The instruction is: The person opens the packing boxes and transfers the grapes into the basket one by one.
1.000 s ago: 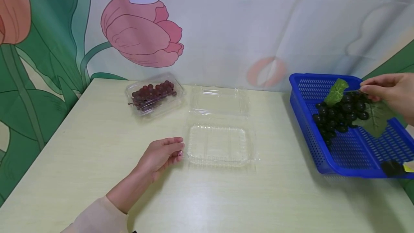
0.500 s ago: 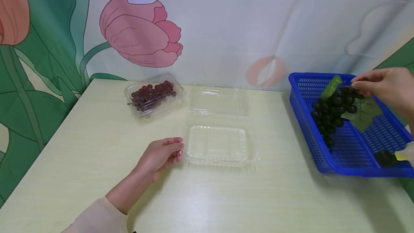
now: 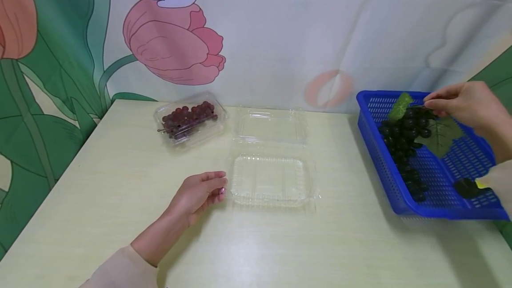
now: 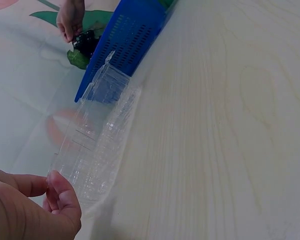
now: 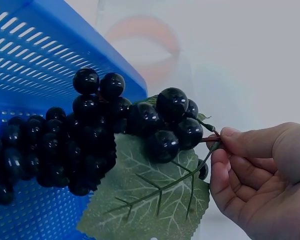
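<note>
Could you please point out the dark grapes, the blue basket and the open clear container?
Dark grapes (image 5: 95, 136), right wrist view, on mid-bunch berries.
Blue basket (image 3: 438, 188), head view, on its mesh floor.
Open clear container (image 3: 270, 181), head view, on its near tray.

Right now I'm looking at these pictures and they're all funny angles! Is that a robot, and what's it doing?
No robot here, just a person's two bare hands. The person wears three small cameras. One on the head looks down at everything, and one on each wrist looks at that hand's work. That's why the left wrist picture looks tipped over.

The left hand pinches the edge of an open clear box, which lies on the table. The right hand pinches the stem of some dark grapes, over a blue basket. Farther back, some red grapes sit in another clear box. Behind it all is a sheet with flowers on it.
</note>
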`<action>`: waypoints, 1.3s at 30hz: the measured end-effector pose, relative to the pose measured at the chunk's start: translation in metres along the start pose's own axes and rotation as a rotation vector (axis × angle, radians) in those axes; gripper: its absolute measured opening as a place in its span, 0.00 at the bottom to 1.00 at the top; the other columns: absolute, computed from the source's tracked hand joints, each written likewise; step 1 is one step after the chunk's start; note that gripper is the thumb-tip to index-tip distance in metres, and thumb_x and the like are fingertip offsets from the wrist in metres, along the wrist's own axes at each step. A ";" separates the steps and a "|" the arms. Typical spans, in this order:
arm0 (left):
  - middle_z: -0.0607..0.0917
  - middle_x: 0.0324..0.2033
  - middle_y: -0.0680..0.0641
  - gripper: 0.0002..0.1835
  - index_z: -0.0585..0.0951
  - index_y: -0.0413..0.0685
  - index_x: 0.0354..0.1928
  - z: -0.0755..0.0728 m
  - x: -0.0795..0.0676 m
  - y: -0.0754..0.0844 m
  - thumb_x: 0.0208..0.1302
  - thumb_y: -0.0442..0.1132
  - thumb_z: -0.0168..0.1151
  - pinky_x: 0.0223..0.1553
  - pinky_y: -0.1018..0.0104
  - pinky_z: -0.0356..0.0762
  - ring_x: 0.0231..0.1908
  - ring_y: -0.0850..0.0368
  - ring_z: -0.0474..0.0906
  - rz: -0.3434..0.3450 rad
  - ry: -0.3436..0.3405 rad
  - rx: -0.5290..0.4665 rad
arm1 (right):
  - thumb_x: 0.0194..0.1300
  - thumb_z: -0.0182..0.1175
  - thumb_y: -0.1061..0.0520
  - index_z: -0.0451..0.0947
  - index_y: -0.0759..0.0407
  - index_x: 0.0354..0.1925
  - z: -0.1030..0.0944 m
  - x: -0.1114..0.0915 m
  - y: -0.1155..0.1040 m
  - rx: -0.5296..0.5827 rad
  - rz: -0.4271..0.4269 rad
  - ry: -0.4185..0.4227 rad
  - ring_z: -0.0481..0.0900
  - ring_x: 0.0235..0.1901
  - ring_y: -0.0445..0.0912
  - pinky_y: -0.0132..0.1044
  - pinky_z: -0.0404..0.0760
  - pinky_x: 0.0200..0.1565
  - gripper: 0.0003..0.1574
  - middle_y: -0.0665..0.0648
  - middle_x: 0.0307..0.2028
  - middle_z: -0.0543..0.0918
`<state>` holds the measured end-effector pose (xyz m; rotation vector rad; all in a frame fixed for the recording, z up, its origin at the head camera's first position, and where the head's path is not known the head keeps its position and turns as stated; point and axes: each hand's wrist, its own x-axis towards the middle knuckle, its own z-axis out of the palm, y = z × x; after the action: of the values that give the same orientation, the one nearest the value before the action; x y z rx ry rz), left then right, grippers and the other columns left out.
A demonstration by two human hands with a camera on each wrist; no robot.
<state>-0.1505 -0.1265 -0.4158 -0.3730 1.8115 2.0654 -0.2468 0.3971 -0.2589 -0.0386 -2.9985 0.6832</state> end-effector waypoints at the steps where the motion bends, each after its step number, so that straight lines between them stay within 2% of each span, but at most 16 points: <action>1: 0.80 0.39 0.43 0.21 0.74 0.28 0.64 0.000 0.000 0.000 0.74 0.32 0.61 0.35 0.75 0.82 0.35 0.59 0.77 0.000 -0.001 -0.002 | 0.81 0.55 0.51 0.78 0.74 0.58 0.001 0.001 0.000 -0.002 -0.001 -0.002 0.77 0.30 0.49 0.49 0.74 0.38 0.26 0.57 0.31 0.84; 5: 0.79 0.39 0.43 0.21 0.75 0.28 0.63 0.000 -0.001 -0.001 0.74 0.32 0.61 0.35 0.75 0.82 0.35 0.58 0.77 -0.002 -0.004 -0.004 | 0.80 0.55 0.50 0.79 0.74 0.58 0.004 0.006 0.001 0.008 0.013 -0.010 0.78 0.30 0.49 0.49 0.76 0.38 0.27 0.57 0.31 0.84; 11: 0.79 0.38 0.44 0.20 0.75 0.29 0.63 0.000 -0.001 0.000 0.74 0.32 0.62 0.35 0.75 0.82 0.35 0.58 0.77 -0.008 0.005 -0.008 | 0.80 0.55 0.47 0.78 0.72 0.60 0.005 0.014 0.001 0.024 0.055 -0.033 0.79 0.32 0.51 0.59 0.75 0.45 0.29 0.57 0.32 0.85; 16: 0.80 0.38 0.43 0.21 0.75 0.28 0.63 0.000 -0.002 0.000 0.74 0.32 0.62 0.35 0.75 0.83 0.35 0.58 0.77 -0.007 0.006 -0.011 | 0.81 0.53 0.44 0.77 0.71 0.61 0.004 0.020 -0.001 0.024 0.078 -0.066 0.78 0.35 0.55 0.59 0.71 0.45 0.31 0.57 0.31 0.84; 19: 0.80 0.38 0.43 0.21 0.74 0.28 0.64 0.000 -0.002 0.000 0.74 0.32 0.62 0.35 0.74 0.83 0.35 0.58 0.77 -0.004 0.005 -0.012 | 0.81 0.53 0.45 0.77 0.72 0.61 0.005 0.023 -0.001 0.033 0.084 -0.081 0.78 0.36 0.55 0.61 0.72 0.47 0.31 0.57 0.31 0.85; 23: 0.80 0.38 0.44 0.21 0.75 0.28 0.63 -0.001 -0.002 0.001 0.74 0.32 0.62 0.35 0.75 0.83 0.35 0.58 0.78 -0.005 0.005 -0.012 | 0.80 0.54 0.47 0.77 0.73 0.61 0.007 0.028 0.001 0.044 0.081 -0.093 0.80 0.35 0.53 0.63 0.75 0.49 0.30 0.57 0.34 0.85; 30: 0.80 0.39 0.43 0.20 0.75 0.29 0.63 -0.001 -0.001 0.000 0.74 0.33 0.62 0.35 0.75 0.82 0.36 0.58 0.77 -0.006 0.006 -0.005 | 0.80 0.55 0.49 0.77 0.75 0.60 0.013 0.036 0.007 0.047 0.077 -0.102 0.81 0.32 0.48 0.57 0.79 0.44 0.28 0.57 0.35 0.86; 35: 0.80 0.39 0.43 0.20 0.75 0.29 0.63 0.000 0.000 0.000 0.75 0.32 0.61 0.35 0.75 0.82 0.35 0.58 0.77 -0.008 0.010 -0.003 | 0.80 0.55 0.49 0.75 0.75 0.62 0.012 0.039 0.011 0.076 0.072 -0.160 0.81 0.33 0.43 0.63 0.78 0.51 0.30 0.55 0.36 0.86; 39: 0.80 0.39 0.43 0.20 0.75 0.29 0.63 0.000 0.000 0.000 0.75 0.32 0.61 0.35 0.75 0.82 0.35 0.58 0.77 -0.006 0.008 -0.001 | 0.80 0.56 0.48 0.74 0.76 0.64 0.011 0.040 0.013 0.106 0.074 -0.214 0.82 0.34 0.43 0.68 0.73 0.57 0.32 0.53 0.36 0.87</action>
<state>-0.1505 -0.1268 -0.4154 -0.3871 1.8119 2.0638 -0.2869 0.4063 -0.2718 -0.0760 -3.1710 0.9079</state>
